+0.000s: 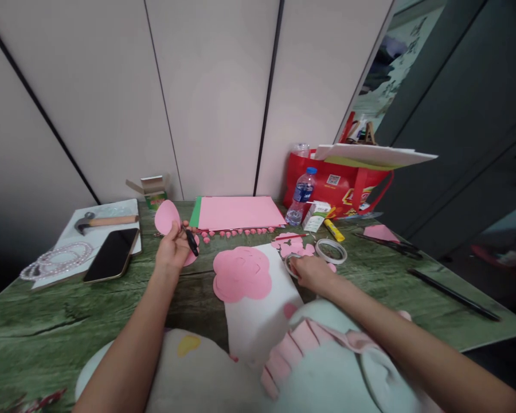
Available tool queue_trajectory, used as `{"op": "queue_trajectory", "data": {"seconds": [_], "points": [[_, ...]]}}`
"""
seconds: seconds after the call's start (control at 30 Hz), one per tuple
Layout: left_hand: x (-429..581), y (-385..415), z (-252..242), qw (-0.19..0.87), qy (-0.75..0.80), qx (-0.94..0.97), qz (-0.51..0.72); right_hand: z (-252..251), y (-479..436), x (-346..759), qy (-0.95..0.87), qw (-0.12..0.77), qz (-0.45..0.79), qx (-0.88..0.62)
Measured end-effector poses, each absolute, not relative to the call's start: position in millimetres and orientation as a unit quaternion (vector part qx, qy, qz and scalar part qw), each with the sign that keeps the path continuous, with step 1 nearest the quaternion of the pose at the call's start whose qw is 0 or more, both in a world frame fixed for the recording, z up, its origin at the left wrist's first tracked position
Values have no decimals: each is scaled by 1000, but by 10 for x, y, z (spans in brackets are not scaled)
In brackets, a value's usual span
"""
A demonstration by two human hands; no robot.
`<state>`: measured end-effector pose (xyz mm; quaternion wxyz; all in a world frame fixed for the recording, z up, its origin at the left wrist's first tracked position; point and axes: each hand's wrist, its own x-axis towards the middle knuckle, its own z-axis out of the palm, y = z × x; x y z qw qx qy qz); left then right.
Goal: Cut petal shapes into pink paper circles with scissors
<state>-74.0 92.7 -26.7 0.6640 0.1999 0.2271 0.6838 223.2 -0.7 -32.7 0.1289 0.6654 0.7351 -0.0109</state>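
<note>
My left hand (173,246), its fingers closed, holds up a rounded pink paper piece (167,215) over the left side of the table. A small black tool (191,242) is also in its fingers; its exact kind is unclear. My right hand (313,274) has its fingers closed at the rim of a small roll of tape (289,264), right of the white sheet. Between the hands, a pink paper flower (243,274) lies on that white sheet (258,327). A larger tape roll (331,250) rests just beyond the right hand, beside pink paper scraps (290,245).
Pink paper sheets (241,212) lie at the back with small pink pieces in a row before them. A bottle (301,196), a red bag (327,180) and a glue tube (334,230) are right. A hammer (107,221) and phone (112,256) lie left; plush toys (327,361) are in front.
</note>
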Motion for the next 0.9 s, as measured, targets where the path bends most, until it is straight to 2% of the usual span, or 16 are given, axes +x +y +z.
{"op": "queue_trajectory", "data": {"seconds": [0.13,0.33,0.57,0.9], "points": [[-729,915,-242,663,236,197,683,-256,-29,2245,732,96,0,675],[-720,916,-221,661,239,193,685,-271,-294,2132,816,60,-125,562],[-725,920,-230,668,239,205,675,-389,-502,2202,815,4,-176,551],[-713,916,-231,674,240,218,664,28,-398,2455,688,-161,-4,708]]}}
